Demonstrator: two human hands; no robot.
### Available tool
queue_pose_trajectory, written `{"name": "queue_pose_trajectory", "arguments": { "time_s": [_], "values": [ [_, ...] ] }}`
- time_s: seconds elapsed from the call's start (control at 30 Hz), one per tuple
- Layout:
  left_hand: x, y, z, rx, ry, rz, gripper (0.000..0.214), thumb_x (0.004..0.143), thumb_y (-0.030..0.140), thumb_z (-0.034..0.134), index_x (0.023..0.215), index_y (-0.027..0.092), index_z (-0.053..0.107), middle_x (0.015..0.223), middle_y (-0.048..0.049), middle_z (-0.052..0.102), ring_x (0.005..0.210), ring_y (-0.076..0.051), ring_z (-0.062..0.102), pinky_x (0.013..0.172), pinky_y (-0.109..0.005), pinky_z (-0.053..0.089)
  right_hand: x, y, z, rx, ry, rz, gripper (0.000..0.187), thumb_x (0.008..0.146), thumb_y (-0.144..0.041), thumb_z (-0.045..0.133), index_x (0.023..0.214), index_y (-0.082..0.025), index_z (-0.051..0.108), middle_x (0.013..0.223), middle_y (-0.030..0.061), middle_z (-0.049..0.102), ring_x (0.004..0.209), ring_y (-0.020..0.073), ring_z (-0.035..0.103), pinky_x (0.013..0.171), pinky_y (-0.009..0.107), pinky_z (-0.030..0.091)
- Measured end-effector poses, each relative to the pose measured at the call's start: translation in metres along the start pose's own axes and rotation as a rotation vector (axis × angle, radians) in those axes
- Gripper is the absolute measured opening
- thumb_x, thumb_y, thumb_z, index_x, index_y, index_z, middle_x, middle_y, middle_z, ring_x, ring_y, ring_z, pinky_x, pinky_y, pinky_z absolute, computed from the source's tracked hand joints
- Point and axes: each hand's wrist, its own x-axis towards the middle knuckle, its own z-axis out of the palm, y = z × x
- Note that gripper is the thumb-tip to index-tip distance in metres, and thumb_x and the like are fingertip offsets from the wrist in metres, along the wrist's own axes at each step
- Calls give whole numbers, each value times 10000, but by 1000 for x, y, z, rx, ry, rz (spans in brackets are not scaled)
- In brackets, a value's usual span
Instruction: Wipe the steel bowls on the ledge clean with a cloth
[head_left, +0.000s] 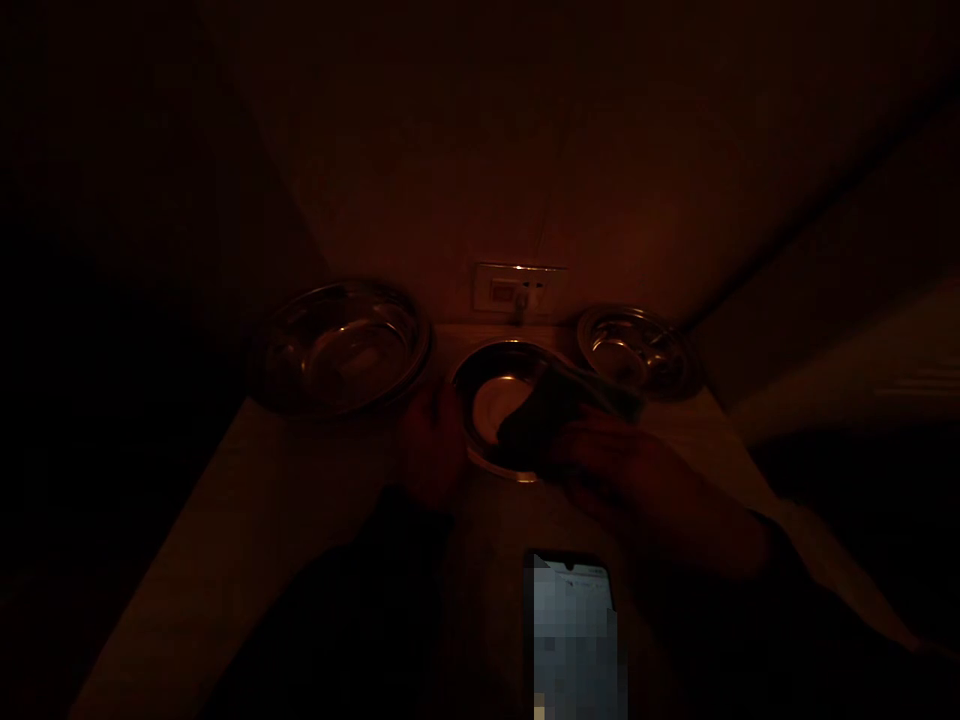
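Note:
The scene is very dark. A round metal bowl (495,470) sits on the table with its lit inner bottom showing. At its left rim is my left hand (433,440), closed against the edge; the fingers are dim. My right hand (615,465) grips a dark cloth (551,405), which lies over the right side of the bowl and reaches down into it. The cloth hides that part of the rim. Fingers of the right hand are partly lost in shadow.
A larger metal basin (349,350) stands at the back left, and a smaller metal dish (637,350) at the back right. A lit phone (574,630) lies on the table (202,520) in front. A socket panel (517,290) is on the wall behind.

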Motion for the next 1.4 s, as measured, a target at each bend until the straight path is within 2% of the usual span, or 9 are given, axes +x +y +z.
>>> {"name": "queue_pose_trajectory", "arguments": {
  "time_s": [0.1, 0.2, 0.3, 0.5, 0.77, 0.9, 1.0, 1.23, 1.4],
  "values": [
    [0, -1, 1, 0, -8, -4, 330, 882, 323, 406, 911, 135, 675, 919, -78, 715, 855, -207, 631, 782, -309, 477, 0, 2, 0, 4, 32, -7, 196, 854, -105, 542, 1013, -162, 641, 946, 85, 699, 985, 235, 617, 881, 411, 501],
    [-1, 1, 1, 5, 4, -17, 337, 887, 326, 400, 926, 141, 679, 918, -70, 715, 845, -200, 629, 784, -306, 475, 6, -6, 18, 18, 122, -56, 177, 870, -111, 526, 998, -154, 641, 968, 87, 705, 962, 218, 625, 875, 385, 510],
    [-2, 3, 0, 20, 6, -12, 337, 887, 330, 410, 939, 134, 679, 914, -70, 712, 840, -196, 626, 768, -294, 471, 9, -11, 27, 18, 127, -78, 189, 871, -104, 520, 1014, -143, 637, 1000, 96, 702, 976, 219, 626, 878, 382, 509],
    [0, 1, 0, -40, -8, -35, 334, 880, 341, 424, 953, 135, 676, 941, -80, 712, 872, -208, 632, 779, -301, 466, -1, 5, -2, 10, 33, 0, 198, 830, -107, 583, 1010, -150, 654, 961, 94, 703, 962, 234, 627, 856, 401, 502],
    [-7, 8, 3, 30, 29, 15, 331, 895, 322, 394, 898, 135, 668, 870, -64, 707, 805, -185, 628, 736, -280, 467, 9, -9, 27, 37, 122, -55, 230, 861, -100, 539, 1070, -131, 629, 1029, 102, 698, 984, 226, 622, 893, 395, 494],
    [-5, 5, 0, 35, 29, 13, 332, 892, 327, 413, 971, 136, 673, 942, -75, 715, 874, -200, 632, 757, -290, 472, 2, 0, 10, 12, 12, -24, 201, 856, -103, 543, 1021, -148, 650, 962, 92, 705, 951, 229, 629, 869, 409, 501],
    [-3, 3, 0, 18, 48, 28, 320, 887, 311, 420, 973, 138, 676, 960, -74, 715, 897, -199, 628, 770, -290, 470, -3, 7, 0, 13, 28, 1, 191, 860, -105, 546, 1013, -153, 649, 985, 87, 703, 992, 225, 620, 906, 410, 481],
    [-7, 6, 4, 53, 59, -8, 333, 885, 332, 406, 868, 136, 673, 837, -64, 701, 782, -191, 620, 734, -299, 477, 8, -9, 27, 26, 133, -57, 208, 868, -111, 539, 1058, -132, 622, 1000, 96, 701, 960, 219, 631, 903, 404, 488],
    [-5, 7, 2, -3, 49, 11, 332, 885, 334, 414, 940, 139, 676, 970, -82, 717, 924, -216, 632, 826, -317, 477, 0, 3, 7, 16, 16, -6, 203, 865, -107, 529, 1031, -161, 633, 958, 84, 700, 966, 222, 626, 915, 428, 478]
  ]
}}
